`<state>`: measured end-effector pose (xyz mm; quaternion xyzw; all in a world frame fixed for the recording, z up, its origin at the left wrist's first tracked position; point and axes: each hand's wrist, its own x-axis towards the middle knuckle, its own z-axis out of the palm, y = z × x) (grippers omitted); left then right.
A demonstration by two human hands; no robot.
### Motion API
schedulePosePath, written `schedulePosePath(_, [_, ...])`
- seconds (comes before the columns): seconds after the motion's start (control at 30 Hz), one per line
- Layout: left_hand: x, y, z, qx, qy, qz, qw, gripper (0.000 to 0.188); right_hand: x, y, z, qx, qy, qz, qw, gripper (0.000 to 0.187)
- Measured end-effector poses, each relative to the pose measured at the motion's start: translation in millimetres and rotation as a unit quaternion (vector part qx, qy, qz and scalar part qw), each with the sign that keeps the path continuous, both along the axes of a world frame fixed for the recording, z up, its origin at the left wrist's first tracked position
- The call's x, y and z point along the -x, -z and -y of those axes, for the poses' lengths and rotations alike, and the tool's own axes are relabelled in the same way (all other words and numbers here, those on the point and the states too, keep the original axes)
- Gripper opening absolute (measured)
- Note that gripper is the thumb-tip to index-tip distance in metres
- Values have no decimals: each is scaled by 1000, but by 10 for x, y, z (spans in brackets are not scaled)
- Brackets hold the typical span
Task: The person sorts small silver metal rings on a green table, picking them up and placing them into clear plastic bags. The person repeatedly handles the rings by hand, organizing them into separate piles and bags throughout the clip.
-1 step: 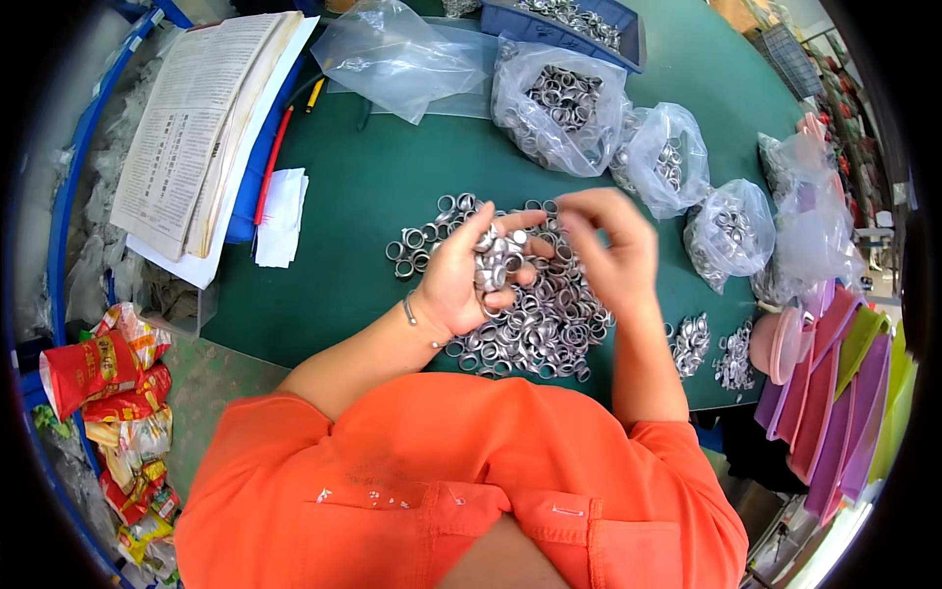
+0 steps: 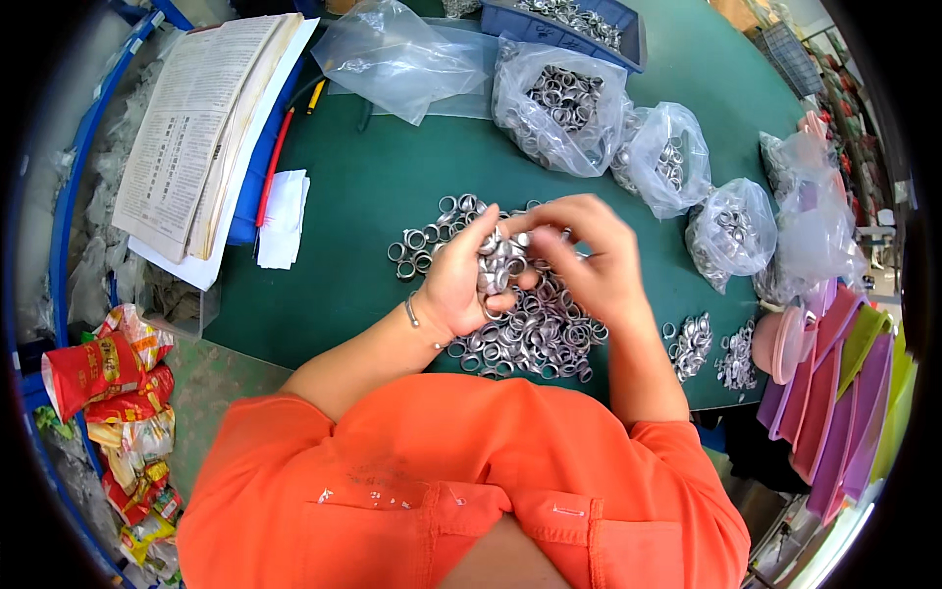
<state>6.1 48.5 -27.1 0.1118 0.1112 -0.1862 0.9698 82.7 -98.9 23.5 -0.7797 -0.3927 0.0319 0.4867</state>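
Several silver metal rings [image 2: 496, 260] lie heaped in the cupped palm of my left hand [image 2: 457, 280], whose fingers curl up around them. From the right, my right hand [image 2: 599, 255] reaches over with its fingers and thumb bent together at the edge of these rings. Its fingertips are slightly smeared and partly hidden, so anything between them is unclear. Below both hands, a large loose pile of metal rings [image 2: 540, 339] spreads over the green table [image 2: 343, 216]. My wrists hide part of that pile.
Clear plastic bags with metal pieces [image 2: 559, 108] run along the right, below a blue bin [image 2: 559, 34]. Two small heaps [image 2: 692, 344] lie near the right front edge. An open book [image 2: 191, 137], a red pencil [image 2: 275, 167] and white paper [image 2: 283, 218] are at left.
My right hand has moved left and slightly down, its fingers closing in on the rings in my left palm. My left fingers have curled in; the left palm stays nearly still.
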Motion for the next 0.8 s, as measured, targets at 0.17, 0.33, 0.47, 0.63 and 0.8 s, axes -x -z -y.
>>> schedulePosePath(0.17, [20,9,-12,-35,6,-24,999,38,53,72,-75,67,-28,-51,996,15])
schedulePosePath(0.33, [19,-41,5,-3,18,-13,1000,41,66,117,32,-27,-34,-189,981,29])
schedulePosePath(0.47, [-11,-40,-42,-17,13,14,1000,44,120,146,66,-141,-52,-240,959,39])
schedulePosePath(0.63, [10,-19,-64,21,-13,13,1000,44,166,123,102,-197,-37,-268,942,36])
schedulePosePath(0.8, [-8,49,-136,141,-59,10,988,43,136,187,144,-267,39,-415,869,21])
